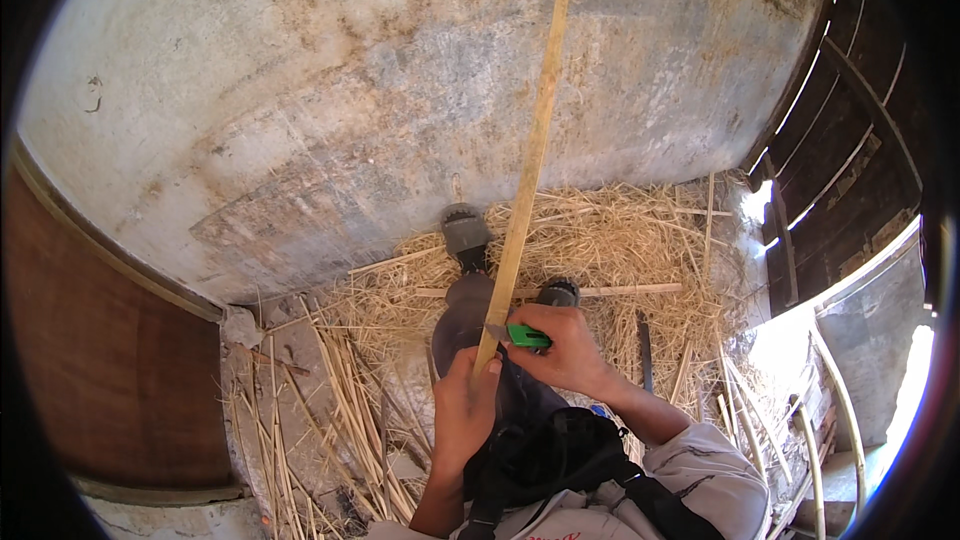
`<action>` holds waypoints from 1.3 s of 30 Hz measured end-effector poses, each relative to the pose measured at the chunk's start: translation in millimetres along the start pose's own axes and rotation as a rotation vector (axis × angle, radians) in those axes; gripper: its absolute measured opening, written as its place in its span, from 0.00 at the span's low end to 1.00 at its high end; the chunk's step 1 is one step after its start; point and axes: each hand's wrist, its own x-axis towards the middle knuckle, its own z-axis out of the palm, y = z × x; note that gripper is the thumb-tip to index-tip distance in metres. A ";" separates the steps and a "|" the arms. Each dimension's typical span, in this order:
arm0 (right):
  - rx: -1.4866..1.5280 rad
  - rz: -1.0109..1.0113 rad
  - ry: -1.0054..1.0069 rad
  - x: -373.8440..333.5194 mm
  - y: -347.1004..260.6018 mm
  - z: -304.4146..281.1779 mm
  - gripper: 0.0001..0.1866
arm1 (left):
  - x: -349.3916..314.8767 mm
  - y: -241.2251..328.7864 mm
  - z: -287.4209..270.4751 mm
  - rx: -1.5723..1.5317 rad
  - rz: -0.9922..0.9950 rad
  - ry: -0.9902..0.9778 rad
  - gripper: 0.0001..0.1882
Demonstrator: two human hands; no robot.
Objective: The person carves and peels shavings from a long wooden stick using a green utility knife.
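A long, flat yellowish strip, which looks like split bamboo, stands slanted up and away from me. My left hand is closed round its near end, the thumb lying along it. In my right hand is a green-handled utility knife, fingers wrapped round the handle. Its blade rests against the strip's face, just above my left hand. The strip passes over my outstretched leg in dark trousers, and its far end stands in front of the wall.
A stained plaster wall rises ahead. Straw-like shavings cover the floor below it. Loose thin sticks lie at the left, beside a brown wooden panel. Curved poles and dark slatted boards stand at the right. A black bag sits at my waist.
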 end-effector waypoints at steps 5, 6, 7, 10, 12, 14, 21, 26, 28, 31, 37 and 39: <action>0.020 -0.033 0.017 -0.9 2.2 3.6 0.13 | -0.8 -8.7 2.7 -0.101 0.010 -0.010 0.09; 0.028 -0.041 0.024 -0.9 2.3 4.3 0.13 | -0.9 -9.4 2.8 -0.115 0.003 -0.018 0.09; 0.036 -0.048 0.032 -0.7 2.6 4.9 0.14 | -0.8 -9.2 2.8 -0.115 -0.004 -0.024 0.10; 0.023 -0.099 0.081 2.6 4.5 7.7 0.10 | -0.7 -9.9 2.9 -0.142 -0.026 -0.045 0.10; 0.074 -0.039 0.074 3.2 6.7 11.1 0.09 | -0.6 -13.6 3.0 -0.194 -0.046 -0.059 0.10; 0.127 0.009 0.055 3.6 10.6 11.6 0.07 | 0.2 -11.0 -0.5 -0.176 -0.095 -0.076 0.11; 0.485 0.189 -0.064 5.6 13.6 10.3 0.03 | -0.1 -6.1 -2.7 -0.326 -0.210 -0.126 0.10; 0.346 0.147 -0.180 13.7 13.0 -3.6 0.07 | 3.1 4.3 -13.0 -0.641 -0.312 -0.188 0.10; 0.276 0.062 -0.189 12.4 13.3 -12.6 0.08 | 3.5 4.2 -17.1 -0.722 -0.315 -0.216 0.10; 0.267 -0.042 -0.107 7.8 19.6 -16.6 0.09 | 2.9 2.9 -18.4 -0.727 -0.291 -0.232 0.12; 0.014 -0.275 -0.144 2.9 20.7 -17.4 0.15 | 1.3 7.7 -17.3 -0.722 -0.274 -0.273 0.13; -0.061 -0.290 -0.132 3.9 17.3 -19.0 0.17 | 0.2 9.1 -17.3 -0.723 -0.279 -0.296 0.13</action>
